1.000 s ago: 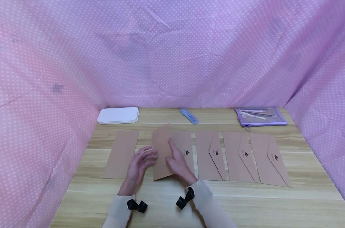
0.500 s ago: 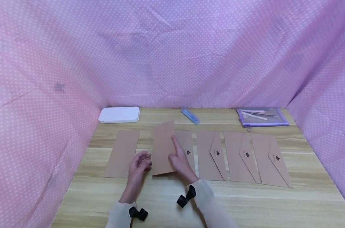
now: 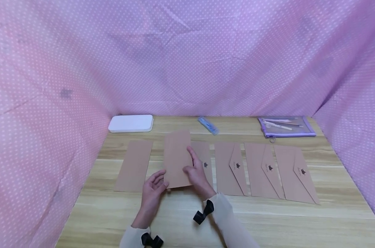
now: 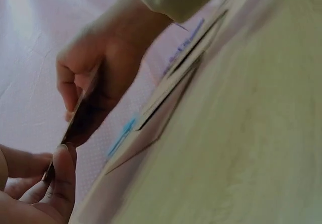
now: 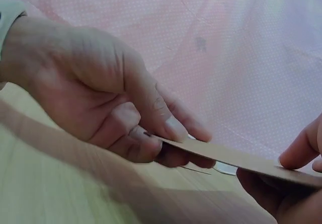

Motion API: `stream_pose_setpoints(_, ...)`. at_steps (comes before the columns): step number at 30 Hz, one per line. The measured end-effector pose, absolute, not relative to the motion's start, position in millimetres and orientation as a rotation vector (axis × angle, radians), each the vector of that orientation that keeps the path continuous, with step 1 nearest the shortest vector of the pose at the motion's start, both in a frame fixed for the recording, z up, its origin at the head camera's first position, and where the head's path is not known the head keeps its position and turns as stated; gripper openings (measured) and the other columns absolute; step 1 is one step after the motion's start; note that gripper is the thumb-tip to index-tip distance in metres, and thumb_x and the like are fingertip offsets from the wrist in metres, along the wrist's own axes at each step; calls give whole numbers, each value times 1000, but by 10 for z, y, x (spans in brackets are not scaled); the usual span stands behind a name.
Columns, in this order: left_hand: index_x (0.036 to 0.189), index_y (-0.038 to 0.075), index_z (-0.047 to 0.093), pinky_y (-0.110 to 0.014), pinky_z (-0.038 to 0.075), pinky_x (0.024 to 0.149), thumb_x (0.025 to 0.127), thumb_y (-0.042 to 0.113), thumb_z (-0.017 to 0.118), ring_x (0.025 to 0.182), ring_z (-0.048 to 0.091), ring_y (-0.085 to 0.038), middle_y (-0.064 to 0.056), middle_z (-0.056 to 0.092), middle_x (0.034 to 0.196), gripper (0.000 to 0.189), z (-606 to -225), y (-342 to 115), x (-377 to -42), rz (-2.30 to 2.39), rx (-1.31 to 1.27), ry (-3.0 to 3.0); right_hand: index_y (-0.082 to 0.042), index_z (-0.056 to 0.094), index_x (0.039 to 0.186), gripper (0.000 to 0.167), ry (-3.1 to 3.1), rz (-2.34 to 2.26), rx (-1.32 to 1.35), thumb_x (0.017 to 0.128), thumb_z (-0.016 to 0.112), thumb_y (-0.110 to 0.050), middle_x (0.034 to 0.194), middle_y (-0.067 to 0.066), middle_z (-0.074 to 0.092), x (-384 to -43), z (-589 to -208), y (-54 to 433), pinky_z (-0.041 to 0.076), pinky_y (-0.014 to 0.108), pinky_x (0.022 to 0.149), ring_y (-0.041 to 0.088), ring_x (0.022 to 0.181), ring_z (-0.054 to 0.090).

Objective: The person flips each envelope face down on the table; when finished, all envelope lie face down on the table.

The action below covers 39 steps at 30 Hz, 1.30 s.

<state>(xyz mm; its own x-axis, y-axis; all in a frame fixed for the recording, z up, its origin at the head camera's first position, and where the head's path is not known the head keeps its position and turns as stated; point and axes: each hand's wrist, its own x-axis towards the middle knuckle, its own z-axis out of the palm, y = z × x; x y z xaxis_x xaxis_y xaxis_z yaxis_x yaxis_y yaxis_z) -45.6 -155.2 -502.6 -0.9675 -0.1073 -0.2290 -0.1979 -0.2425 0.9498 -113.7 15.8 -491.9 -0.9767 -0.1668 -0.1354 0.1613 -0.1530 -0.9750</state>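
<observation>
A brown kraft envelope (image 3: 176, 158), its plain side up, is held above the table between both hands. My left hand (image 3: 151, 194) pinches its lower left corner; in the right wrist view the left thumb (image 5: 176, 129) lies on top with fingers beneath. The right edge is gripped by my right hand (image 3: 198, 174), thumb on the upper face. Seen nearly edge-on in the left wrist view, the envelope hides parts of both hands. Just behind the right hand lies another envelope (image 3: 202, 151), flap side up with a crown print, partly covered.
Left of the hands a plain-side-up envelope (image 3: 134, 165) lies on the wooden table (image 3: 181, 220). Several crown-printed envelopes (image 3: 224, 172) stretch rightward in a row. Along the back are a white case (image 3: 130, 123), a blue packaged item (image 3: 208, 125) and a purple-edged pen pouch (image 3: 286, 126).
The envelope in my right hand has levelled and turned its plain face more upward. My left hand, apart from it half a second ago, now pinches its lower left corner.
</observation>
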Motion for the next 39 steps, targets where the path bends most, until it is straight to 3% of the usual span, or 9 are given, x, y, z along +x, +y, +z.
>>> stream_pose_setpoints(7, 135, -12, 51, -22, 57, 62, 88, -15, 60, 83, 66, -5, 9, 71, 102, 48, -5000, -1635, -483, 2445, -464, 1869, -9, 24, 158, 85, 1947, -2163, -103, 81, 53, 11, 169, 9, 18, -1056, -4888, 196, 14, 50, 128, 30, 157, 11)
stream_pose_setpoints(10, 134, -12, 51, -21, 57, 61, 89, -15, 59, 81, 66, -4, 8, 71, 102, 46, -4990, -1701, -486, 2455, -472, 1880, -9, 24, 158, 82, 1957, -2097, -149, 84, 55, 8, 168, 15, 20, -978, -4898, 220, 30, 52, 122, 38, 154, 21)
stream_pose_setpoints(12, 135, -12, 51, -21, 57, 62, 89, -14, 60, 80, 65, -3, 8, 72, 102, 47, -4988, -1745, -485, 2460, -486, 1880, -11, 24, 158, 80, 1972, -2038, -166, 86, 55, 6, 166, 19, 23, -919, -4904, 236, 50, 46, 107, 42, 147, 36)
stream_pose_setpoints(14, 135, -11, 51, -21, 56, 62, 89, -13, 61, 81, 66, -3, 8, 72, 102, 47, -4986, -1784, -483, 2458, -506, 1879, -9, 26, 157, 78, 1989, -2005, -184, 87, 56, 5, 162, 24, 29, -863, -4906, 246, 60, 34, 82, 41, 126, 58)
stream_pose_setpoints(18, 135, -9, 52, -21, 56, 62, 88, -13, 61, 84, 67, -3, 10, 73, 102, 48, -4992, -1854, -472, 2432, -559, 1892, -2, 33, 153, 71, 2048, -1972, -204, 88, 59, 7, 152, 30, 42, -766, -4919, 239, 52, 18, 58, 17, 82, 67)
stream_pose_setpoints(21, 134, -8, 55, -21, 57, 62, 88, -15, 60, 84, 67, -3, 11, 73, 103, 47, -5002, -1895, -464, 2427, -587, 1907, 2, 41, 148, 65, 2077, -1968, -203, 87, 63, 7, 141, 31, 52, -715, -4949, 203, 56, 18, 62, 11, 72, 65)
stream_pose_setpoints(25, 134, -12, 53, -21, 57, 61, 87, -17, 59, 83, 65, -2, 11, 72, 103, 48, -5013, -1931, -455, 2422, -587, 1933, 5, 50, 141, 58, 2123, -1960, -200, 85, 66, 8, 119, 27, 62, -666, -5007, 130, 60, 22, 64, 20, 68, 70)
stream_pose_setpoints(31, 136, -16, 49, -20, 56, 62, 88, -16, 58, 87, 65, 0, 12, 71, 103, 48, -5014, -1950, -435, 2338, -604, 2013, 8, 54, 136, 56, 2152, -1920, -155, 82, 67, 10, 100, 18, 60, -639, -5055, 36, 60, 23, 59, 13, 63, 66)
stream_pose_setpoints(39, 131, -14, 54, -21, 56, 62, 89, -16, 57, 83, 67, 0, -13, 70, 119, 42, -5042, -1949, -431, 2262, -720, 2113, 9, 53, 137, 56, 2162, -1832, -102, 82, 65, 10, 95, 14, 61, -665, -5054, -42, 59, 22, 55, 9, 60, 65)
